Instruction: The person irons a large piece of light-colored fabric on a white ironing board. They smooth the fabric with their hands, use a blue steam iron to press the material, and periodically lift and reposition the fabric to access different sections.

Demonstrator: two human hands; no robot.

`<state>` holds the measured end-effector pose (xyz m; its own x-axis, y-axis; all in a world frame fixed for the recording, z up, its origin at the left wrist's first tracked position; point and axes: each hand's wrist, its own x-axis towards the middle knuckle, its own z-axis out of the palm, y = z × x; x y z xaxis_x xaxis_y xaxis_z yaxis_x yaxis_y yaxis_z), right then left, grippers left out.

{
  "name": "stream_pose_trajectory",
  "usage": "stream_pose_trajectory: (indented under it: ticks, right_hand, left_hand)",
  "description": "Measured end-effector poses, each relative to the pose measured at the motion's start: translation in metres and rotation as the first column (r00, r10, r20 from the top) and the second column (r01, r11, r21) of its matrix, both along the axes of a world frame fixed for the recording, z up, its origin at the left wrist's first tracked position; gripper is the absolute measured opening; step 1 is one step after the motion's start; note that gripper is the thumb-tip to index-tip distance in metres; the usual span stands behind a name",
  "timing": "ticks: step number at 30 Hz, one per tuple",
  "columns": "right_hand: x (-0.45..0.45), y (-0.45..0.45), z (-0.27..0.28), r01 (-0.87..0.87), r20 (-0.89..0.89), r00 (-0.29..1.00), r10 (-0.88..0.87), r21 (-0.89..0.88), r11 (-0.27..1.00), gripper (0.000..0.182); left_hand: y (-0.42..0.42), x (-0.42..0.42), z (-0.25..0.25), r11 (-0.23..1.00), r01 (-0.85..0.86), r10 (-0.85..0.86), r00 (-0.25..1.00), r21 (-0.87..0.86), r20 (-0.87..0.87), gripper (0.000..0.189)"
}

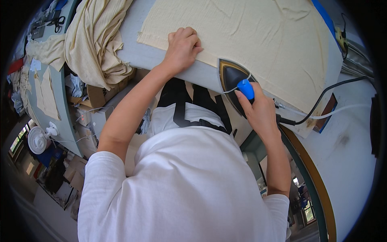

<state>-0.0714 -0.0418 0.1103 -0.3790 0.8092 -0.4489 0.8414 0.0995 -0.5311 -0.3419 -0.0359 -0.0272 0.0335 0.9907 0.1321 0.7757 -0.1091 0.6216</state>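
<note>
A cream crinkled fabric piece [248,36] lies spread over the pale ironing table [208,71], its near hem running along the table's front edge. My left hand [183,50] rests on that hem with curled fingers, thumb and fingertips pinched at the cloth's edge. What lies under the palm is hidden. My right hand [261,110] is wrapped around the blue handle of a steam iron [231,75]. The iron's pointed tip touches the hem to the right of my left hand, and its heel reaches out past the table's edge. Small wrinkles cross the fabric's upper part.
A black power cord [326,89] and a clear hose [341,110] trail right from the iron. Heaped cream cloth [93,42] hangs over the table's left side. Further left are black scissors [57,22], a white fan [37,140] and a cardboard box [96,95].
</note>
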Motion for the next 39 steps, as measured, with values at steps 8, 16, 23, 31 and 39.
stream_pose_trajectory:
  ticks: [8,16,23,31,39]
  right_hand:
    - [-0.051,0.005,-0.003,-0.149,0.126,0.982,0.142,0.052,0.987,0.040]
    - [-0.051,0.003,-0.002,-0.129,0.140,0.983,0.122,0.042,0.991,0.041]
    - [-0.047,0.001,-0.005,-0.101,0.106,0.990,0.094,0.071,0.992,0.039]
    - [-0.082,0.005,0.001,-0.131,0.023,0.991,0.130,0.019,0.991,0.039]
    - [-0.101,0.003,-0.004,-0.163,0.119,0.981,0.155,0.056,0.985,0.041]
  left_hand:
    - [0.002,-0.035,-0.005,0.998,-0.014,0.012,1.000,0.067,0.023,0.012]
    - [-0.005,-0.064,0.006,1.000,0.017,-0.016,0.998,0.011,-0.067,0.017]
    - [-0.004,-0.061,0.003,0.999,-0.010,0.008,0.999,-0.050,-0.034,0.014]
    - [-0.002,-0.062,0.004,1.000,0.028,-0.029,0.999,-0.013,-0.016,0.013]
    - [-0.006,-0.114,0.002,0.999,-0.036,0.036,0.999,0.003,-0.007,0.013]
